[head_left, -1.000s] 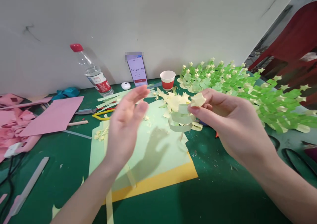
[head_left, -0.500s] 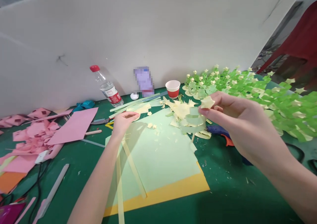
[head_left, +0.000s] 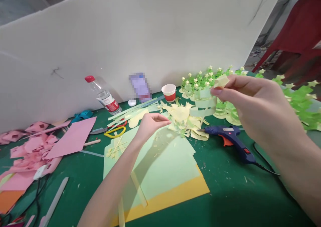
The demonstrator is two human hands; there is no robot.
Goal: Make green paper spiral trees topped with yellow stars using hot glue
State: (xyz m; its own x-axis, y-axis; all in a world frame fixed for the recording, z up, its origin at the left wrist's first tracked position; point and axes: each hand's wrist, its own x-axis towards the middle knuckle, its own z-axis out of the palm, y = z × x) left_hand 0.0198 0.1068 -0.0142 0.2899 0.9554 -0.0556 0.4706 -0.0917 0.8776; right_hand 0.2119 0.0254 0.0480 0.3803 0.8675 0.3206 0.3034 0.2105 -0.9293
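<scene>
My right hand (head_left: 258, 101) is raised at the right, thumb and fingers closed on a pale yellow paper star (head_left: 221, 81). Below the star hangs a curled pale green paper strip (head_left: 205, 103). My left hand (head_left: 152, 125) hovers over light green paper sheets (head_left: 163, 166), its fingertips pinched together near a heap of pale yellow paper scraps (head_left: 180, 114). Whatever the pinch holds, if anything, is too small to make out. On the table below my right hand lies a blue hot glue gun (head_left: 233, 138), its nozzle toward the scraps.
Rows of finished green paper stems with stars (head_left: 208, 76) stand at the back right. A paper cup (head_left: 169, 93), a water bottle (head_left: 106, 98) and a phone (head_left: 140, 86) line the white board. Scissors (head_left: 115, 132) and pink paper (head_left: 72, 136) lie left.
My left hand has moved right, from beside the yellow strips to near the scrap heap. My right hand has risen slightly with the star, and more of the glue gun shows.
</scene>
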